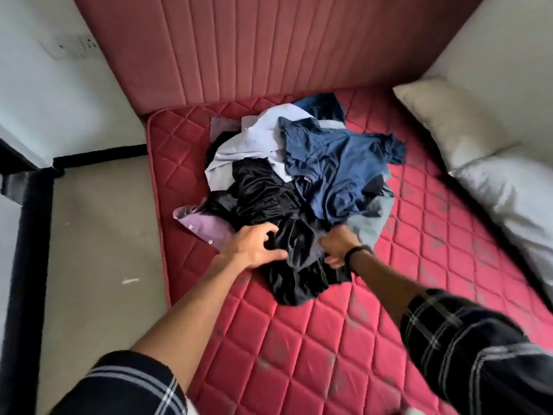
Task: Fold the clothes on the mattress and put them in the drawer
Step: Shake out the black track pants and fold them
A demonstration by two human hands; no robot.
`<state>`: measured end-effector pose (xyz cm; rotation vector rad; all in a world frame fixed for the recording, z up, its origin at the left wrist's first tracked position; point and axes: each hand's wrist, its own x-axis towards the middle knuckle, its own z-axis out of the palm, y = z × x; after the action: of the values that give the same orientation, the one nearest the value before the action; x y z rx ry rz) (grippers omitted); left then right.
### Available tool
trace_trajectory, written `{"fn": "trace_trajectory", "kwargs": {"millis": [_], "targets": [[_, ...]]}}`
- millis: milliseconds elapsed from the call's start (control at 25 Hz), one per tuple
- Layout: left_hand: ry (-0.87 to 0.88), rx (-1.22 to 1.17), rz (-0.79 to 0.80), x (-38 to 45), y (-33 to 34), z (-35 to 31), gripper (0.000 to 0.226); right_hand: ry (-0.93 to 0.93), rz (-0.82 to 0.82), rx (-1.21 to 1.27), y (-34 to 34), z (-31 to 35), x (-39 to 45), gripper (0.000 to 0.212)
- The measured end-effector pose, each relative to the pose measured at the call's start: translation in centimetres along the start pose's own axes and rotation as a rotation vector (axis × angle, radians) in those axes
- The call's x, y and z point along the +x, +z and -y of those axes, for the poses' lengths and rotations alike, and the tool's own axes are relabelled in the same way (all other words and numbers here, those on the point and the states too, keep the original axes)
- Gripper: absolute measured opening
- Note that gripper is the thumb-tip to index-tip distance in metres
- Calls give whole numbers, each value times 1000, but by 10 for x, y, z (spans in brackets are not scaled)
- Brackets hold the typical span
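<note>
Head view. A heap of unfolded clothes (299,172) lies at the centre of the frame on a red quilted mattress (374,339), close to the padded red headboard (269,49) at the top. In the heap, a navy shirt (335,166) lies on top at right, a pale blue garment (254,139) at upper left, a purple garment (206,226) with snap buttons at the left edge, and a grey piece (371,223) at lower right. A black garment (287,265) spills from the heap toward the lower centre.

The left hand (254,247), just left of centre, grips the black garment with curled fingers (266,232) and thumb pressed into the cloth. The right hand (338,247), just right of centre, holds the same garment; its fingers are curled round a bunched fold. A dark band (356,253) circles the right wrist. Both forearms emerge from dark plaid sleeves (466,339) at the bottom corners.

Two pale pillows (449,121) lie along the right edge of the mattress. Bare floor (98,235) shows at left, and a wall switch plate (71,47) at upper left. No drawer is in view.
</note>
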<state>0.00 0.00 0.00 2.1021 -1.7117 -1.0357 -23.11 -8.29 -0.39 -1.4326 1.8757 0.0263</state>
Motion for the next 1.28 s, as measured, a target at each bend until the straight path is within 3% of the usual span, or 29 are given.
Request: {"fn": "trace_trajectory", "kwargs": {"millis": [120, 240, 360, 440, 520, 720, 840, 920, 1080, 1200, 1280], "targets": [[51, 145, 1, 71, 69, -23, 90, 99, 56, 305, 52, -44, 105, 72], [-85, 214, 18, 107, 163, -11, 98, 21, 146, 355, 114, -101, 128, 49], [-26, 342, -306, 69, 264, 8, 80, -236, -66, 375, 147, -177, 131, 34], [10, 279, -562, 40, 303, 12, 62, -398, -100, 449, 153, -199, 128, 31], [-39, 289, -662, 4, 328, 7, 55, -533, -96, 453, 161, -221, 104, 31], [-202, 217, -457, -99, 358, -2, 60, -679, -91, 474, 185, -305, 16, 43], [-261, 274, -307, -197, 402, -1, 93, -766, -11, 329, 194, -364, -74, 30], [-261, 356, -305, -263, 431, 5, 104, -910, -17, 170, 202, -408, -136, 34], [-72, 394, -516, -316, 456, 17, 114, -1108, -77, -119, 218, -446, -175, 41], [146, 440, -527, -325, 470, 4, 102, -1095, -106, -107, 228, -447, -192, 32], [199, 381, -516, -324, 470, 2, 93, -1068, -107, -51, 235, -448, -196, 31]]}}
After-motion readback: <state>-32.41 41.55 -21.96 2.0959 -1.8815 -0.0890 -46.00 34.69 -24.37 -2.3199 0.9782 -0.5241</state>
